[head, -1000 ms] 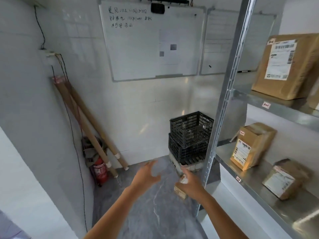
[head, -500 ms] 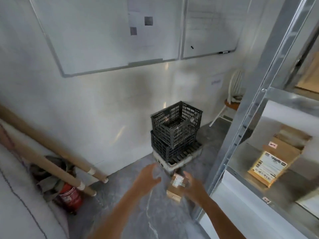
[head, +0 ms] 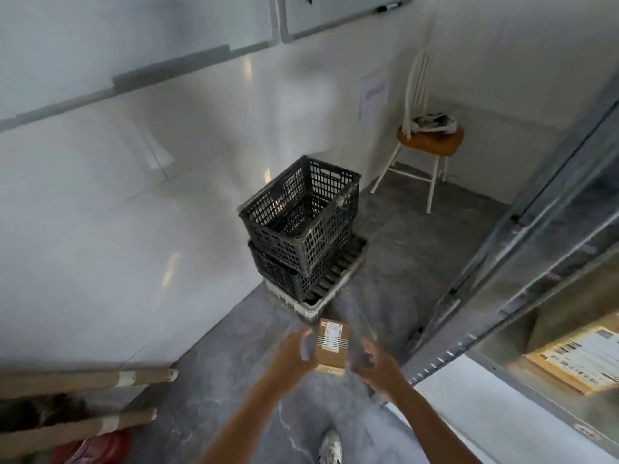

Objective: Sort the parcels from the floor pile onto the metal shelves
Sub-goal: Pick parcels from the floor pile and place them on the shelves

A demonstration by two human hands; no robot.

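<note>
Since the earlier frames the small parcel (head: 331, 346) has left the right hand's grip and now sits between both hands, low over the grey floor (head: 402, 262). On the right stand the metal shelves (head: 438, 358), with a flat labelled parcel (head: 579, 360) lying on one level. Two black crates (head: 301, 222) are stacked against the wall, just beyond the small parcel. Blurred fingers of the left hand (head: 294, 360) meet the small parcel's left edge; whether they grip it cannot be told. The right hand (head: 376, 368) is spread just beside its right edge, apart from it.
</note>
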